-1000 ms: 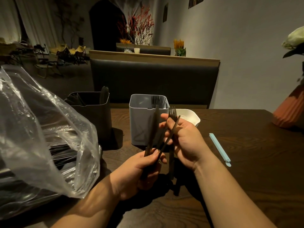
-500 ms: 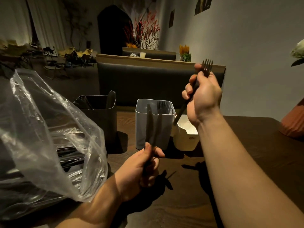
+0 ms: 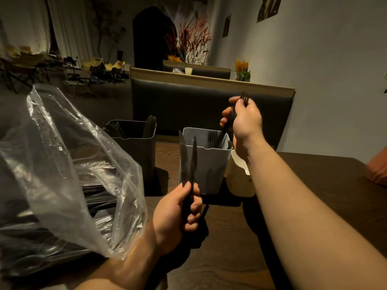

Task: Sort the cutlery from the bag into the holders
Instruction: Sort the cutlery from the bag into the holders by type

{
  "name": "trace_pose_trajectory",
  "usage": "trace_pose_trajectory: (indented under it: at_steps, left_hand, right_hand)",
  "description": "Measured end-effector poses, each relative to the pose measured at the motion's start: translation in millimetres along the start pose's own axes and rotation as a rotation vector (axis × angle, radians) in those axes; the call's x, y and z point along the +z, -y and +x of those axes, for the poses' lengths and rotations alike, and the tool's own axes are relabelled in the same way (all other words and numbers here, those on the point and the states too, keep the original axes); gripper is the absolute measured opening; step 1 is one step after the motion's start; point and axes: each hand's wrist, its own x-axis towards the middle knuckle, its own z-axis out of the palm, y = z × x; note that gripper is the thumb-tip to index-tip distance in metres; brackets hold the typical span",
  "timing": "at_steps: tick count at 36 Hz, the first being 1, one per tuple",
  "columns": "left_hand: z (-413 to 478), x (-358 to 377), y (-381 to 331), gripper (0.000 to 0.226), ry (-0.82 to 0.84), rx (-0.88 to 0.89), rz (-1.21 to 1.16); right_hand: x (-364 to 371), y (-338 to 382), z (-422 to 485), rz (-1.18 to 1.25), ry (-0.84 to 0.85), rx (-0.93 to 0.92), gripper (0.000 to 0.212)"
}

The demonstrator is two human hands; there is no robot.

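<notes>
The right hand (image 3: pixel 246 120) and its fork (image 3: pixel 244 98) are blurred; the bag (image 3: pixel 62 164) runs off the left edge.

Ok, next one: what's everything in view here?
bag: one, clear, table's left
cutlery: a pile, dark, inside bag
black holder: one, black, behind bag, cutlery in it
grey holder: one, grey, mid-table
forks: count unclear, dark, in grey holder
white holder: one, white, right of grey holder
knives: two, dark, held upright before grey holder
fork: one, dark, held, lower end at grey holder's mouth
table: one, dark wood
bench: one, dark, behind table
left hand: grips knives
right hand: grips fork
</notes>
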Motion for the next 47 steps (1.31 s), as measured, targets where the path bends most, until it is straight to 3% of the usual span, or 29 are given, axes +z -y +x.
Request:
trace_pose_trajectory:
  at_steps: [4,9,12,15,17,19,23,25,27,33,43,47]
  left_hand:
    - [0,1,2,0.032,-0.018,0.049,0.077]
    - [1,0,4,0.043,-0.052,0.080,0.181]
    - [1,0,5,0.046,-0.054,0.089,0.205]
    - [1,1,4,0.049,-0.069,0.098,0.223]
    - [1,0,5,0.051,-0.080,0.105,0.226]
    - [1,0,5,0.050,-0.082,0.103,0.211]
    - [0,2,6,0.053,-0.067,0.056,0.198]
    - [0,3,7,0.060,-0.055,0.005,0.185]
    - [0,5,9,0.064,-0.044,-0.022,0.181]
    - [1,5,9,0.063,-0.076,-0.050,0.322]
    - [0,4,3,0.046,-0.184,-0.053,0.208]
    - [1,3,4,0.055,-0.254,0.048,0.305]
  right_hand:
    - [-2,-14,-4,-0.297,0.025,-0.015,0.023]
    - [-6,-26,-19,-0.889,0.166,-0.045,0.027]
    - [-9,-27,-28,-1.003,0.221,-0.037,0.042]
    - [-15,-25,-41,-0.830,0.101,-0.131,0.049]
    - [-18,-23,-55,-0.684,-0.003,-0.304,0.031]
    - [-16,-23,-70,-0.624,0.015,-0.394,0.017]
    - [-11,-27,-93,-0.566,0.184,-0.187,0.031]
    - [-10,-33,-98,-0.413,0.239,-0.081,0.025]
    - [-11,-37,-100,-0.275,0.246,-0.024,0.023]
    - [-15,-44,-98,-0.170,0.248,0.127,0.021]
    - [-11,-31,-91,-0.060,0.306,0.131,0.025]
    - [-9,-28,-89,-0.062,0.287,0.061,0.023]
